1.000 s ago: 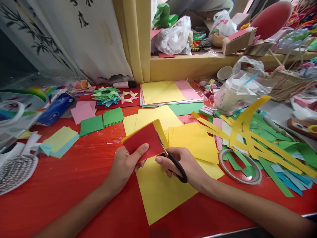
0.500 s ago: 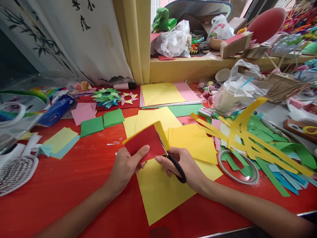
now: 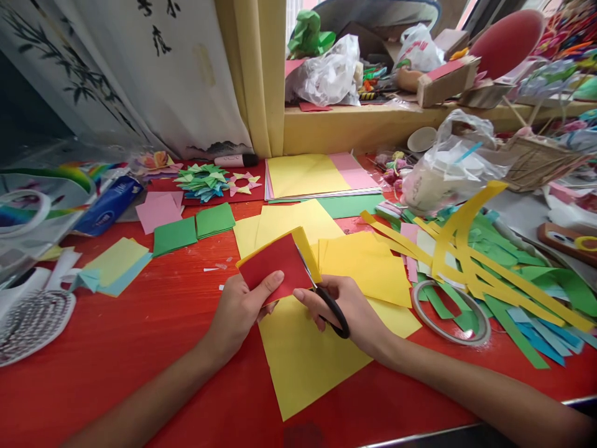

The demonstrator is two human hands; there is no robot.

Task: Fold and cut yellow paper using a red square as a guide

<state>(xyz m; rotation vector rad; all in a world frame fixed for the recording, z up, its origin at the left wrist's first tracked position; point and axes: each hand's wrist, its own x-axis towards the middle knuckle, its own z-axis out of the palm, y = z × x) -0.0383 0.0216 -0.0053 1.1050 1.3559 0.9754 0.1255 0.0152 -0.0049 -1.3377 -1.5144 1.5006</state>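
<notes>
My left hand [image 3: 240,308] pinches a small stack of square paper [image 3: 275,264], red on top with yellow underneath, thumb on the red face. My right hand [image 3: 347,311] grips black-handled scissors [image 3: 326,305], whose blades run up along the stack's right edge. Both hands hover over a large yellow sheet [image 3: 303,361] lying on the red table [image 3: 140,348]. More yellow squares [image 3: 368,264] lie just beyond the hands.
Green and yellow paper strips [image 3: 489,274] pile up at right beside a tape ring [image 3: 450,311]. Green squares [image 3: 193,227], pink squares [image 3: 156,208] and folded stars [image 3: 205,180] sit at back left. A plastic bag [image 3: 448,165] and a cluttered sill [image 3: 373,118] stand behind.
Almost nothing has moved; the hands and the paper stack keep the same pose, with only a slight shift of the camera view.
</notes>
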